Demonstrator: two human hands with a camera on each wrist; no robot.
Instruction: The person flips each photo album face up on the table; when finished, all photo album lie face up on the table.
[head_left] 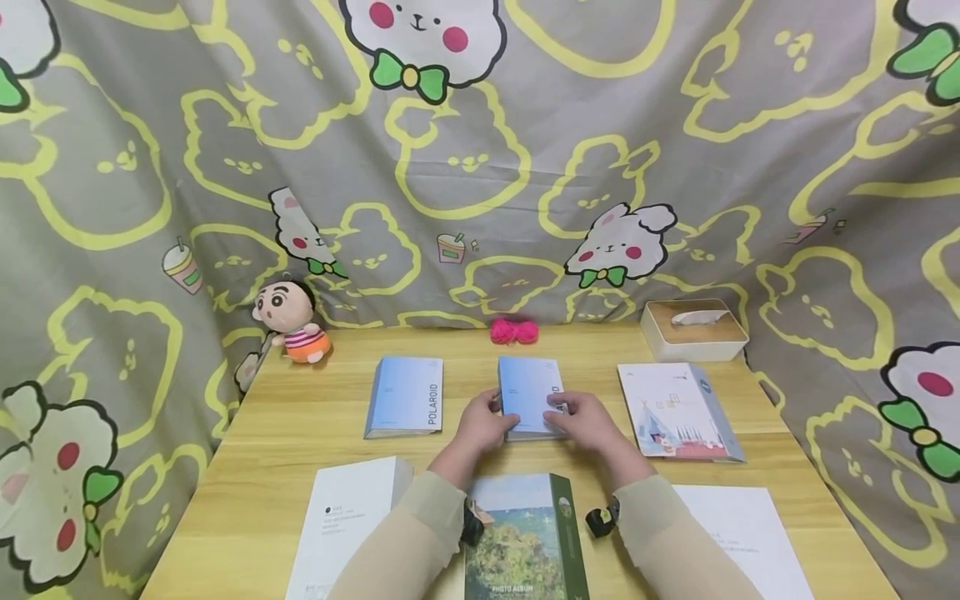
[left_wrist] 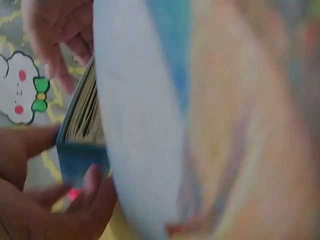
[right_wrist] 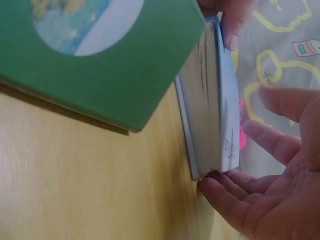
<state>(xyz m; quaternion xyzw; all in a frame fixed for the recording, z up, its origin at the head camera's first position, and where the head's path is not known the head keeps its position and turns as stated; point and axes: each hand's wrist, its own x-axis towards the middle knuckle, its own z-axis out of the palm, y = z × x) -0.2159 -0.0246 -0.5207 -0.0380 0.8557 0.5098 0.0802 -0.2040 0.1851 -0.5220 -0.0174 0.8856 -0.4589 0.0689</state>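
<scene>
A blue photo album (head_left: 531, 387) marked POLAROID lies at the middle of the wooden table. At its left side is my left hand (head_left: 486, 423), thumb over the cover edge and fingers along the spine; the left wrist view shows this hold on the blue album (left_wrist: 82, 160). My right hand (head_left: 588, 421) is at the opposite side. Seen from the right wrist, the right hand (right_wrist: 280, 185) has spread fingers, some touching the album's (right_wrist: 207, 110) lower edge, with thumb and forefinger off the cover. A green-spined photo album (head_left: 517, 533) lies nearer, between the forearms.
Another blue POLAROID album (head_left: 405, 396) lies left, and a white illustrated album (head_left: 675, 412) right. White albums (head_left: 341, 517) (head_left: 746, 533) flank the front. Along the back are a plush doll (head_left: 292, 321), a pink bow-shaped item (head_left: 514, 332) and a tissue box (head_left: 696, 332), before a patterned curtain (head_left: 465, 192).
</scene>
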